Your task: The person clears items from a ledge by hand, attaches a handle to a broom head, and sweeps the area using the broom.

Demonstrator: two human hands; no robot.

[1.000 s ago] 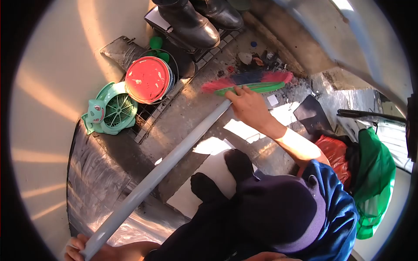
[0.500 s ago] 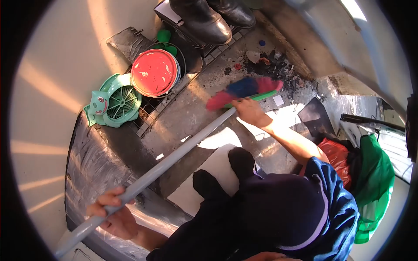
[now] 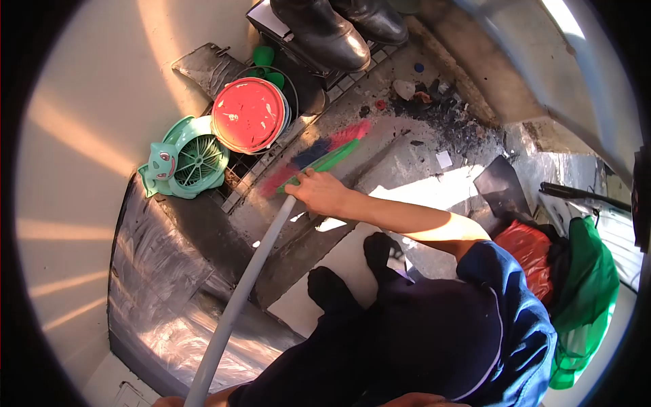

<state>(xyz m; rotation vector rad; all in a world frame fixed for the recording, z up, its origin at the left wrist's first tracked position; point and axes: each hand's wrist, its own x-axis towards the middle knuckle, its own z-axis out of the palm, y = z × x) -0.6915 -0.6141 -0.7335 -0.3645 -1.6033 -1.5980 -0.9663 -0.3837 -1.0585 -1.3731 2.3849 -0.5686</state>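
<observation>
A broom with a long grey handle [image 3: 251, 277] slants up from the bottom edge. Its head has a green base [image 3: 337, 157] and red and blue bristles [image 3: 313, 152], blurred, which lie over the dirty concrete floor beside the tiled edge. My right hand [image 3: 317, 192] is closed around the broom where the handle meets the head. At the bottom left, my left hand [image 3: 167, 401] is at the lower handle, mostly cut off by the frame; the part that shows appears wrapped round it. Dark debris [image 3: 444, 102] and a small white scrap [image 3: 443, 159] lie to the right.
A red-lidded bucket [image 3: 249, 114] and a green fan-like object [image 3: 196, 159] stand at left. Black boots [image 3: 329, 37] stand at the top. My dark-clad feet [image 3: 332, 288] are on a white board [image 3: 291, 306]. Red [image 3: 525, 254] and green [image 3: 586, 292] bags lie at right.
The broom head and my right hand have swept left, toward the bucket. The handle stands steeper, and my left hand has dropped down to the bottom edge.
</observation>
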